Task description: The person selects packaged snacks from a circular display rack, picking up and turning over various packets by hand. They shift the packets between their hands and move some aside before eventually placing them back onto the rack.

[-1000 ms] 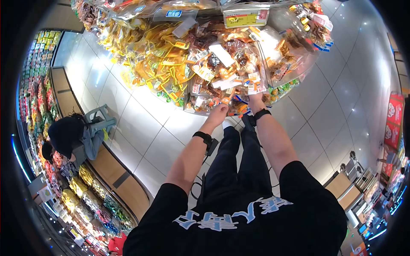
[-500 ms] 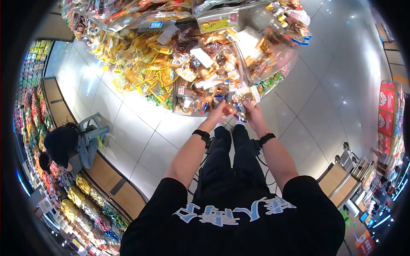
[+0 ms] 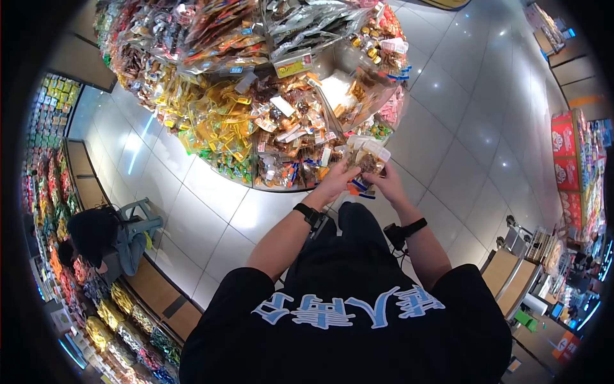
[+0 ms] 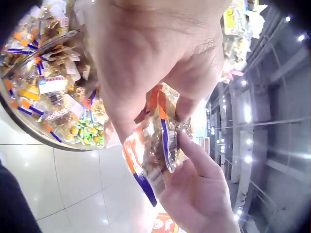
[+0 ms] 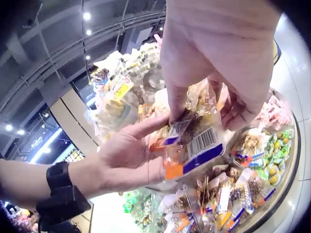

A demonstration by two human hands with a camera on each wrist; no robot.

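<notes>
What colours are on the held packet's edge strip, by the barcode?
The edge strip is dark blue with an orange end; clearest in the right wrist view.

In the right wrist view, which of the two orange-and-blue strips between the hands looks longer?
The lower-right strip, beneath the big barcode; the other strip, higher and further left, looks shorter.

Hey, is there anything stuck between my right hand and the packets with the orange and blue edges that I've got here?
Nothing visible: the right hand grips the clear packets directly. The left hand holds them too, from the other side, without coming between.
</notes>
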